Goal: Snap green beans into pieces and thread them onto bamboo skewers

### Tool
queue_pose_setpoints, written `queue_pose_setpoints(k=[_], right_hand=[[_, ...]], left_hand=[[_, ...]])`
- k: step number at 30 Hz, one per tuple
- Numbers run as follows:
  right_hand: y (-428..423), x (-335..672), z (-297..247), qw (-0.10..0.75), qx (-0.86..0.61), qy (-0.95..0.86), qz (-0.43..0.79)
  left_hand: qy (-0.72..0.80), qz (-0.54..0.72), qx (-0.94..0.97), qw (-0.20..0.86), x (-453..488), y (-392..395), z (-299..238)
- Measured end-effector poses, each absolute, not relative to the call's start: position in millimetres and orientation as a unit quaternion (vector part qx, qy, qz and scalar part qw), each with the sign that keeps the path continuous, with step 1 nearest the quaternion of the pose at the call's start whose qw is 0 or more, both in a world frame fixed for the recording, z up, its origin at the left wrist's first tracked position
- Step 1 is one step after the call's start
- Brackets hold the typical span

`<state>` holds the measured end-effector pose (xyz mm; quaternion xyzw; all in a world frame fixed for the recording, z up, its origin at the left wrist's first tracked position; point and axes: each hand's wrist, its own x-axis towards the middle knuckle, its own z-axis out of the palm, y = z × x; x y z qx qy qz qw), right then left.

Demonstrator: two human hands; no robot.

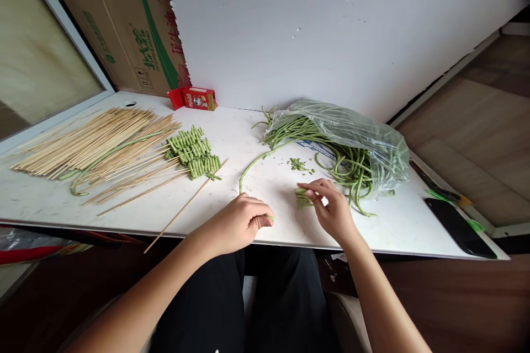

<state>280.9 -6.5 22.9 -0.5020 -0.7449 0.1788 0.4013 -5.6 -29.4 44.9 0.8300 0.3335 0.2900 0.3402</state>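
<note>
My left hand (242, 220) is closed around a long green bean (248, 168) near the table's front edge. The bean's far end runs up towards the bagged beans, and a small bit of green shows at my thumb tip. Over a small row of short bean pieces (304, 198), my right hand (327, 201) has its thumb and forefinger close together, with green between their tips. The fingers partly cover that row. To the left lie skewers threaded with short bean pieces (192, 149), beside a large spread of bare wooden skewers (95, 140).
A clear plastic bag (351, 127) holds many long beans (302, 131). Bean scraps (298, 164) lie in front of it. A single skewer (186, 207) overhangs the front edge. A red box (199, 98), a cardboard carton (124, 33), a phone (459, 227) and a dark-handled tool (436, 185) are around.
</note>
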Motion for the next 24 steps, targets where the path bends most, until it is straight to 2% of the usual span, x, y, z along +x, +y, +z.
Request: queue_pose_setpoints(k=[5,9,13,16,19,21,23,24], right_hand=[[8,306,3,0.375,-0.584,-0.717,0.064],[11,310,-8,0.342,-0.573,-0.744,-0.004],[12,308,-13,0.319,-0.566,-0.76,-0.017],[9,301,-6,0.335,-0.573,-0.748,-0.014],[-3,285,15,0.371,-0.553,-0.744,0.06],[-15,271,32,0.389,-0.505,-0.743,0.203],[-27,256,46,0.359,-0.442,-0.755,0.326],[-32,249,51,0.355,-0.415,-0.764,0.344]], left_hand=[[0.328,0.281,0.831,0.351,-4,-29,41],[0.328,0.282,0.831,0.349,-3,-28,38],[0.304,0.329,0.808,0.382,-2,-28,32],[0.272,0.377,0.78,0.419,-1,-29,29],[0.277,0.4,0.774,0.405,0,-29,30],[0.291,0.416,0.776,0.375,1,-30,31],[0.304,0.433,0.774,0.349,2,-30,32],[0.312,0.437,0.771,0.343,3,-30,33]])
